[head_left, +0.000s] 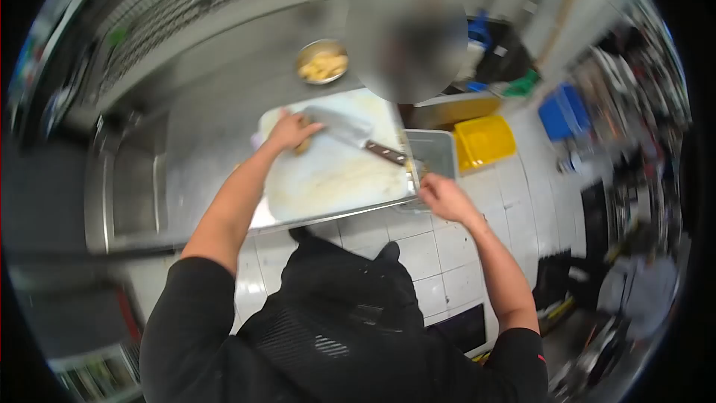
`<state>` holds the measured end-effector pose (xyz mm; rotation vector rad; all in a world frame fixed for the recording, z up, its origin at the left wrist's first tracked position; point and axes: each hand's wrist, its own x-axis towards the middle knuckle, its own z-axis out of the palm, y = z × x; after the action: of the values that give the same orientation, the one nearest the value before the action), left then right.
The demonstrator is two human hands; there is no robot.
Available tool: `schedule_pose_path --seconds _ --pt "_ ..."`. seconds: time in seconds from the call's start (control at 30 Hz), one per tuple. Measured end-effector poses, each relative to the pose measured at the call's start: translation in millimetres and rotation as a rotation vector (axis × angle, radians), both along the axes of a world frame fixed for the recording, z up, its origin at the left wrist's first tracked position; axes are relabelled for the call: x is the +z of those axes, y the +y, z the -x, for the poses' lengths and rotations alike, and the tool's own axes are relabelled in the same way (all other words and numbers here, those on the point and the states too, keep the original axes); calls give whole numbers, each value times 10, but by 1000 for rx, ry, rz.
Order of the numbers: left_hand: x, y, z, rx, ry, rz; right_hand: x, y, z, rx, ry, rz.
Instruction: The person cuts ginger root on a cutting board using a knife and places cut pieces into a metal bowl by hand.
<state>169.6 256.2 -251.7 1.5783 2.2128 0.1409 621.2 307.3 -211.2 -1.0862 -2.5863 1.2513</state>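
L hand (pixel 289 131) is over the far-left part of a white cutting board (pixel 328 175), thumb apart from the fingers, at a small brown item (pixel 303 142) too blurred to ID; can't tell how firmly it's gripped. R hand (pixel 444 197) is just off the counter's right edge, above the near end of a gray plastic bin (pixel 438 148), fingers curled in close together; can't tell what, if anything, they pinch.

Board lies flat at the right end of a stainless counter (pixel 212 142), by its near-R corner. A cleaver (pixel 386 152) w/ wide blade & dark riveted handle lies diagonally on it: blade toward the far-L part, near L hand, handle toward the board's R edge. A small pale purple item shows at the board's L edge, partly hidden by L hand & forearm.

Beyond the board's far edge, a round metal bowl (pixel 322 62) holds pale yellow pcs. Sink (pixel 136 179) is at the counter's L end.

Gray bin is off the counter's R edge, w/ a yellow bin (pixel 485 142) beside it & a blue bin (pixel 564 112) farther R. White tile floor below. Both arms in short black sleeves.
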Motion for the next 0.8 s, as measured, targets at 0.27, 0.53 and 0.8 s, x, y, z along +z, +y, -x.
schedule_pose_path --seconds 0.27,0.53,0.8 --pt "2 151 -216 264 -158 -388 301 704 665 293 -98 -317" --pt "7 6 210 50 15 -285 278 794 1352 417 -183 -237" --pt "375 -228 -399 -98 -260 -351 -708 613 1461 152 34 -428"
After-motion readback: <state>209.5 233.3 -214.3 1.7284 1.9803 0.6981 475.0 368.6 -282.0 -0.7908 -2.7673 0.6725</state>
